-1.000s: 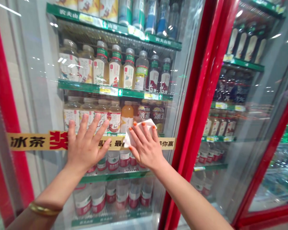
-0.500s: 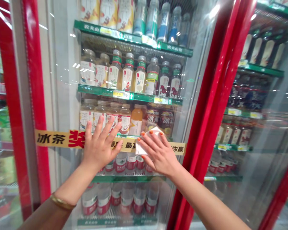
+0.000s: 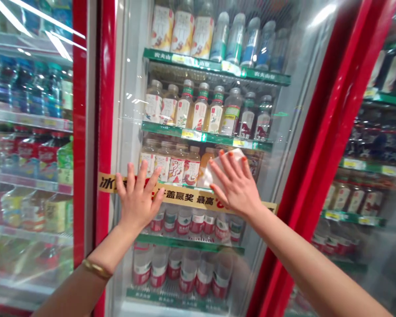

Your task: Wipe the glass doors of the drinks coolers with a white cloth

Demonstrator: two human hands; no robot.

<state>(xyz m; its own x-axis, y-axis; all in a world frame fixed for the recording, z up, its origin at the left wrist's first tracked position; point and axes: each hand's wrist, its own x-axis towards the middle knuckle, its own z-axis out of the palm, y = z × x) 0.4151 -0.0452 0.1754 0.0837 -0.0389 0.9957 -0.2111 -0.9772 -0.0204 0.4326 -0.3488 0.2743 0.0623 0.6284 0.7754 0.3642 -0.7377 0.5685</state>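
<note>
My left hand lies against the glass door with fingers spread, holding nothing. It covers part of a yellow printed strip stuck across the door. To the right, my right hand presses a folded white tissue flat on the glass, just above the strip. Its fingers are stretched over the tissue, whose edges stick out past the fingertips and to the left. Behind the glass near that hand stand an orange drink bottle and some dark cans, partly hidden. A gold bracelet circles my left wrist.
Red door frames border the glass on both sides. Green-edged shelves inside hold rows of bottled drinks. Another cooler with blue-capped bottles stands at left, and more stocked shelves show at right.
The view has swung left, so the cooler sits further right. My right hand has slid the tissue up the glass, off the strip. My left hand has shifted left along the strip.
</note>
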